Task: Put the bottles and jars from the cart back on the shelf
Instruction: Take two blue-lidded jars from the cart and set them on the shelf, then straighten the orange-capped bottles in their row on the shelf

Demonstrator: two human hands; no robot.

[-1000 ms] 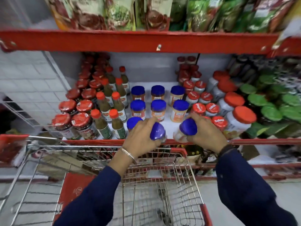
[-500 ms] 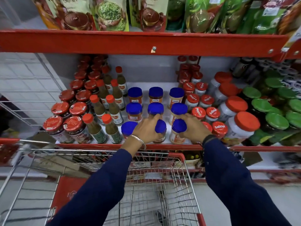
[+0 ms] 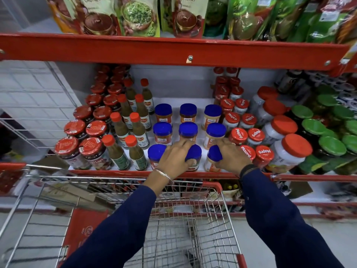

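Note:
Two blue-lidded jars stand at the front of the red shelf (image 3: 116, 173). My left hand (image 3: 174, 157) grips the lid of the middle front jar (image 3: 195, 153). My right hand (image 3: 231, 155) holds the front jar to its right (image 3: 213, 157), fingers wrapped around its lid and side. Both jars rest upright on the shelf board in the front row, beside a third blue-lidded jar (image 3: 156, 153). Behind them stand two more rows of the same blue-lidded jars (image 3: 188, 130). The wire cart (image 3: 193, 229) sits below my arms; its visible basket shows no jars.
Green sauce bottles with red caps (image 3: 135, 151) and dark red-lidded jars (image 3: 77, 149) fill the shelf's left. Small red-lidded Mapro jars (image 3: 263, 153), big white jars (image 3: 289, 151) and green-lidded jars (image 3: 332, 146) crowd the right. The upper shelf (image 3: 173, 51) holds chutney pouches.
Both hands carried their blue-lidded jars forward from above the cart edge and lowered them onto the shelf's front row. The view moved closer to the shelf.

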